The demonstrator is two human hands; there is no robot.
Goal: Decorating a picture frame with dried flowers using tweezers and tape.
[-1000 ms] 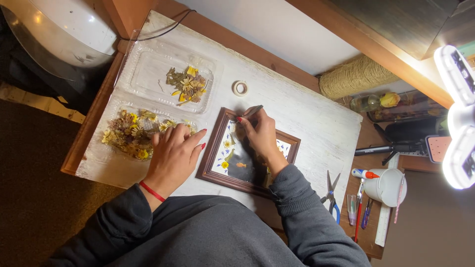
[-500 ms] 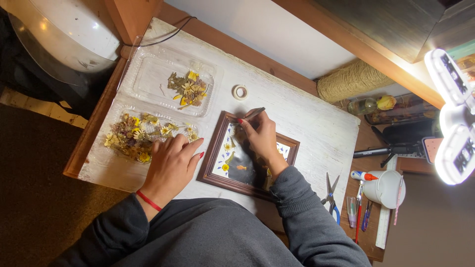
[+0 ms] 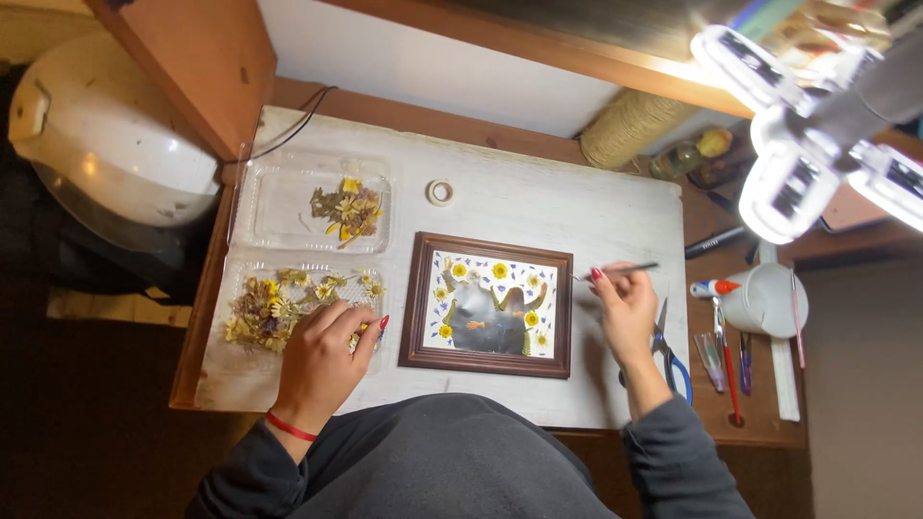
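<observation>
From the head camera, your left hand (image 3: 322, 360) rests on the near tray (image 3: 288, 308), fingers curled together over the dried flowers (image 3: 269, 306) at its right end; whether they pinch one you cannot tell. A red band sits on that wrist.

Your right hand (image 3: 623, 312) is right of the frame (image 3: 487, 305), clear of it, above the white board (image 3: 538, 207). Its thumb and fingers are pressed together, pinching thin tweezers (image 3: 623, 272) that point up and to the right, away from the frame.

The frame lies flat near the board's near edge, between your two hands. It is dark brown wood, and inside it yellow flowers and small blue bits ring a grey shape.

The far tray (image 3: 312, 202) lies beyond the near one, with a smaller heap of yellow and brown flowers in its right half. A tape roll (image 3: 440, 192) lies on the board just right of it.

Scissors (image 3: 668, 351) with blue handles lie just beside your right wrist, at the board's right edge. Further right stand a white jug (image 3: 764, 300) and some pens (image 3: 726, 360). A bright lamp (image 3: 798, 144) hangs over the right corner.
</observation>
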